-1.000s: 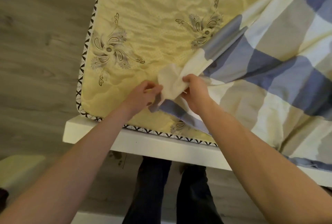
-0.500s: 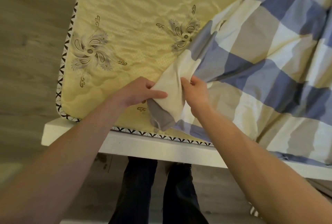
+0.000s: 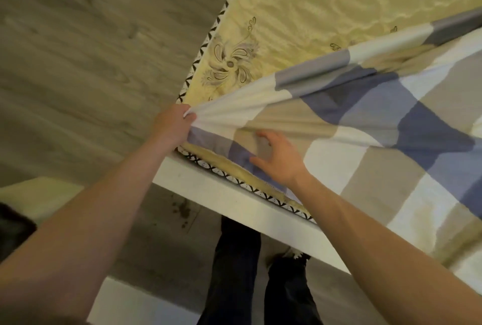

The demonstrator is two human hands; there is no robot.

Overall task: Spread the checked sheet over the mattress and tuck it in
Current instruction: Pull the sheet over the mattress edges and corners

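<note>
The checked sheet (image 3: 378,142), in blue, grey and white squares, covers the right and near part of the yellow quilted mattress (image 3: 300,11). My left hand (image 3: 173,124) is shut on a bunched corner of the sheet, right at the mattress's near left corner. The cloth runs taut from that grip up to the right. My right hand (image 3: 276,159) hovers with fingers spread just over the sheet near the front edge, holding nothing. The upper left of the mattress, with its flower pattern, is bare.
A white bed frame (image 3: 234,202) runs along the near side under the mattress's black-and-white piping. Grey wood floor (image 3: 91,51) lies to the left. My dark-trousered legs (image 3: 242,272) stand against the frame. A pale low object sits at the far left.
My left hand has pulled the sheet's corner left to the mattress corner. My right hand has let go of the cloth and opened. The view has swung to the left.
</note>
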